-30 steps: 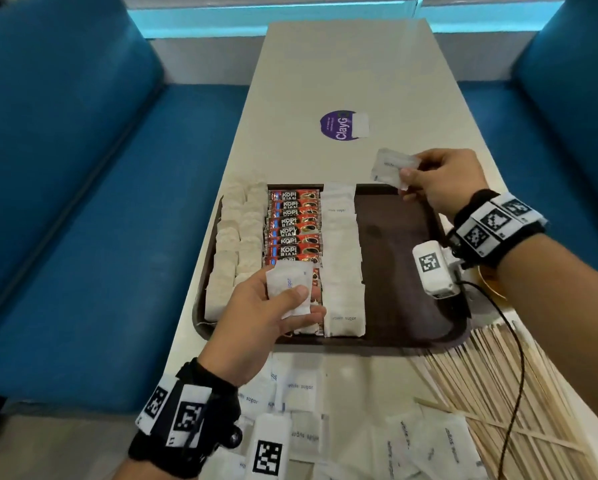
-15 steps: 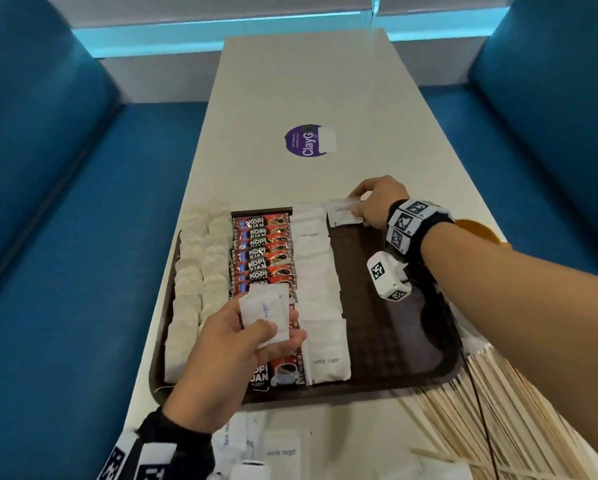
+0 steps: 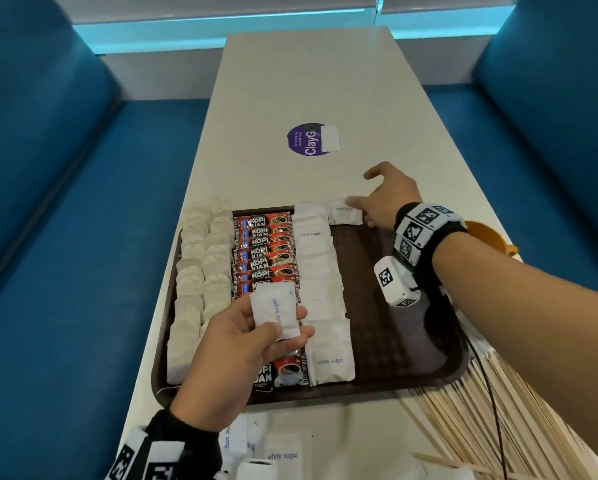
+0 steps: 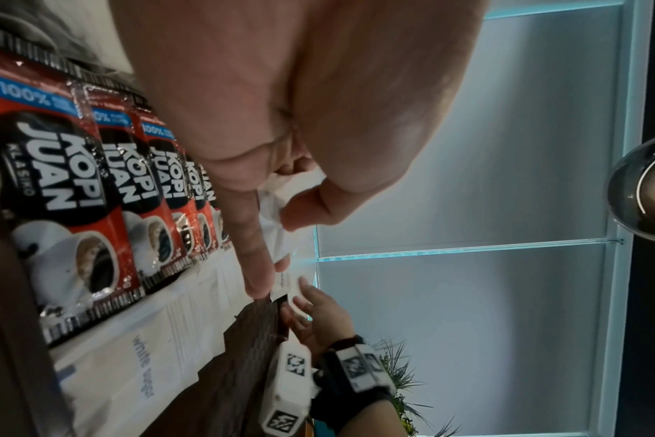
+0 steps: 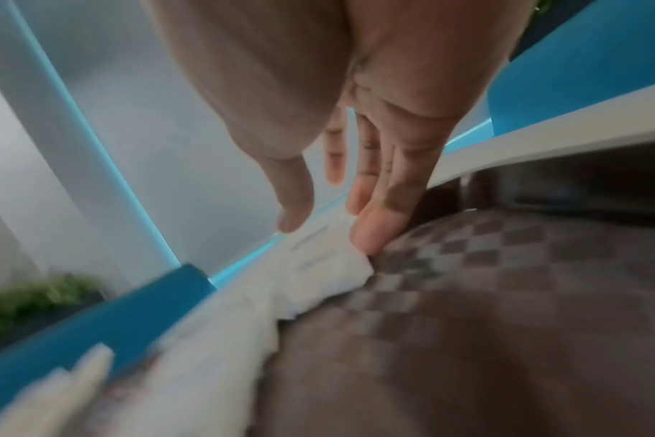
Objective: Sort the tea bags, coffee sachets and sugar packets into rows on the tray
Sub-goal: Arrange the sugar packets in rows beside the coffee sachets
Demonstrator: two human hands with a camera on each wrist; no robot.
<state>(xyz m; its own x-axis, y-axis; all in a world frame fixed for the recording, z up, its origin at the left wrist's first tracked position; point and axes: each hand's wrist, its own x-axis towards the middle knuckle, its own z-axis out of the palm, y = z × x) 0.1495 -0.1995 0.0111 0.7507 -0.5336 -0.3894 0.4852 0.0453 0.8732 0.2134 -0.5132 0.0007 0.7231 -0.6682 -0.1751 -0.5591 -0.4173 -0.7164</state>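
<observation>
A person's left hand [image 3: 242, 344] pinches a small stack of white paper sugar packets [image 3: 275, 310] between thumb and fingers, held above the near end of the row of red coffee sachets [image 3: 264, 251] on a dark brown rectangular plastic tray [image 3: 401, 344]. At the tray's far rim, the right hand [image 3: 389, 199], its fingers straight and thumb spread, presses fingertips on a single white sugar packet [image 3: 345, 212] lying flat at the head of a second sugar column. That packet sits just beside the top of the long row of white sugar packets [image 3: 320, 289] running the tray's length. Two columns of pale tea bags [image 3: 204, 271] fill the tray's left edge, touching the coffee row. The right half of the tray floor is bare from the single packet down to the near rim. The tray rests on a long cream table [image 3: 325, 84] between blue padded benches [image 3: 65, 202]. More loose white sugar packets [image 3: 280, 452] lie on the table at the near edge, and a pile of wooden stirrer sticks [image 3: 498, 427] fans out by the tray's near right corner.
</observation>
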